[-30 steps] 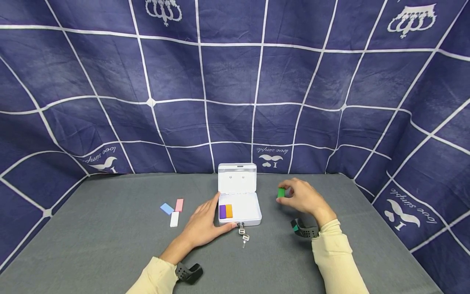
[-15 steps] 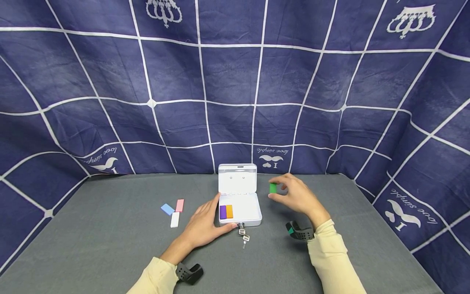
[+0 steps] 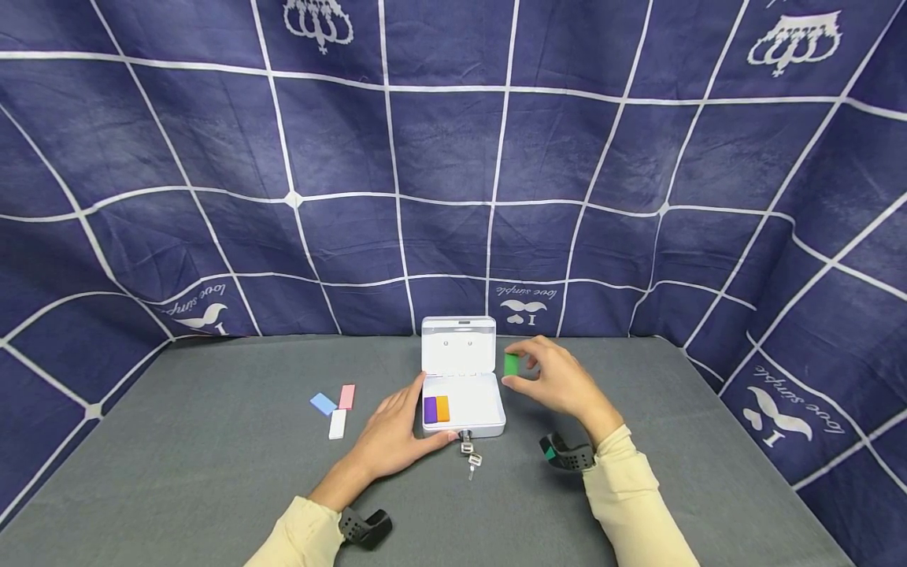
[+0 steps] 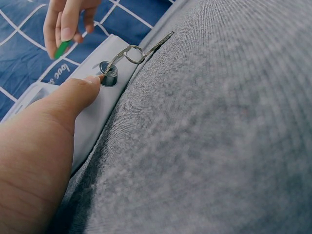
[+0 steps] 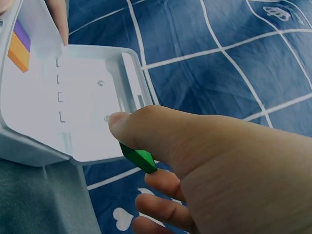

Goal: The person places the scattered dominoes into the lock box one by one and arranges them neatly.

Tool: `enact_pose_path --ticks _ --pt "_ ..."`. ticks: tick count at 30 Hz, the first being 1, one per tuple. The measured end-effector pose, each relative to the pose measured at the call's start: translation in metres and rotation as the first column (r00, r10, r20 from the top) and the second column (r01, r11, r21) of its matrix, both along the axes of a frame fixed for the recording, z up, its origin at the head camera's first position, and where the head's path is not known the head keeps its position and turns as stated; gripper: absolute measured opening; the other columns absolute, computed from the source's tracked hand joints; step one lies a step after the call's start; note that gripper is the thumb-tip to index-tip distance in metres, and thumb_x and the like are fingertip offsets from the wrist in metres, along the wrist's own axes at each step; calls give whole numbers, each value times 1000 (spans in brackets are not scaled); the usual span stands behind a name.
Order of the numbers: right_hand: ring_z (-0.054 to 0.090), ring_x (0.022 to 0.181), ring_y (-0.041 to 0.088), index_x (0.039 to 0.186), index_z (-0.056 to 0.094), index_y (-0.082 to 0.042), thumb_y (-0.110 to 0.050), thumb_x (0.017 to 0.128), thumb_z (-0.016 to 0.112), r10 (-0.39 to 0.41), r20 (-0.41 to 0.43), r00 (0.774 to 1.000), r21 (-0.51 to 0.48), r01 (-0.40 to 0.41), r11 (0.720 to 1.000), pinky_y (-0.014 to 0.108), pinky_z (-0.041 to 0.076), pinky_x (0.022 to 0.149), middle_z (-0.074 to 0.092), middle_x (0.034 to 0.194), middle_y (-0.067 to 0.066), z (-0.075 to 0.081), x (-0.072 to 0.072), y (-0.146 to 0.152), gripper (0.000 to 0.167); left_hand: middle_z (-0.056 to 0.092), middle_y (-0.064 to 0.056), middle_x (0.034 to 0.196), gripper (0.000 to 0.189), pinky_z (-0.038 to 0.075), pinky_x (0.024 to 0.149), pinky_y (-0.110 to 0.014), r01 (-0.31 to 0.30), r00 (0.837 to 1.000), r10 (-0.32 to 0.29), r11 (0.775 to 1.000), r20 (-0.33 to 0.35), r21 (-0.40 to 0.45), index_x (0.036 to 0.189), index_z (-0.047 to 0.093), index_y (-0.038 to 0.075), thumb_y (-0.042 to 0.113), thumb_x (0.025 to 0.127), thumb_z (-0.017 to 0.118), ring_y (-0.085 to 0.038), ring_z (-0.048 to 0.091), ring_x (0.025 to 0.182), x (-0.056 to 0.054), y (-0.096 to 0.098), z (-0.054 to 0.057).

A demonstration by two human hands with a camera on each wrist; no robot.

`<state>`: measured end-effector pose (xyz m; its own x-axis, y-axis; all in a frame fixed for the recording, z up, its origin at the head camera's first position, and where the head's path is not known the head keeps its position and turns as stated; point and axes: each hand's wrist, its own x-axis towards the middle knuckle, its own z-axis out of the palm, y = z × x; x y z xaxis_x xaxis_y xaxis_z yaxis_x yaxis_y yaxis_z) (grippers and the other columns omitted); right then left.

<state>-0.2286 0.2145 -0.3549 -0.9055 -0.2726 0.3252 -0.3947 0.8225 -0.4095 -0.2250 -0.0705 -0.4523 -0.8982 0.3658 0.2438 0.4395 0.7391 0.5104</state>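
Observation:
A white metal box (image 3: 476,400) stands on the table with its lid (image 3: 458,346) raised. Inside, at the left, a purple domino-like block (image 3: 430,409) and an orange block (image 3: 442,409) lie side by side. My left hand (image 3: 393,437) rests against the box's left side, its thumb on the front wall beside the lock (image 4: 109,73). Between thumb and fingers, my right hand (image 3: 561,379) pinches a green block (image 3: 511,365), held up just right of the box. In the right wrist view the green block (image 5: 138,157) shows below the thumb.
A small key ring with keys (image 3: 474,459) hangs from the lock at the box's front. Left of the left hand lie a blue block (image 3: 323,404), a pink block (image 3: 346,396) and a white block (image 3: 337,424). A blue curtain (image 3: 453,157) borders the grey table (image 3: 234,449).
My right hand has moved left and slightly away from me with the green block, closer to the box. The left hand and the box have stayed in place.

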Motion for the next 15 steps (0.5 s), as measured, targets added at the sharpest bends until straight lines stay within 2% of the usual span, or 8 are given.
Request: enact_pose_path --ticks 15 --pt "64 90 12 120 69 -20 -34 82 82 33 1 999 8 -33 999 27 51 69 68 108 -4 -4 0 -19 43 47 -14 154 112 33 120 -49 4 1000 -4 1000 -1 -2 160 21 12 76 79 64 -28 44 143 -1 0 1"
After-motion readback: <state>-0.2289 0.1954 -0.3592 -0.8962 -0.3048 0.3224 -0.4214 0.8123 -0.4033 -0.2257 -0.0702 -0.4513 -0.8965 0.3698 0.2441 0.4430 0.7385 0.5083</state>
